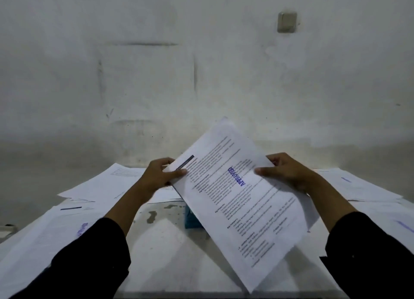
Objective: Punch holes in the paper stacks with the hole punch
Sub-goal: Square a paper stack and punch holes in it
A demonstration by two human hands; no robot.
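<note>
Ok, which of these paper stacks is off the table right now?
The printed stack with the blue APPROVED stamp, held tilted in the air by the left hand and right hand. The left papers and right papers lie flat on the table.

Two hands: left hand [162,172], right hand [285,171]. One held paper stack [235,200]. One blue object [190,219], mostly hidden.

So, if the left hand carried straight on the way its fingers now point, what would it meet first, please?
The left hand points rightward and already grips the edge of the stamped paper stack. Going on, it would probably slide further along that stack, towards the right hand at the opposite edge; depth is unclear.
</note>
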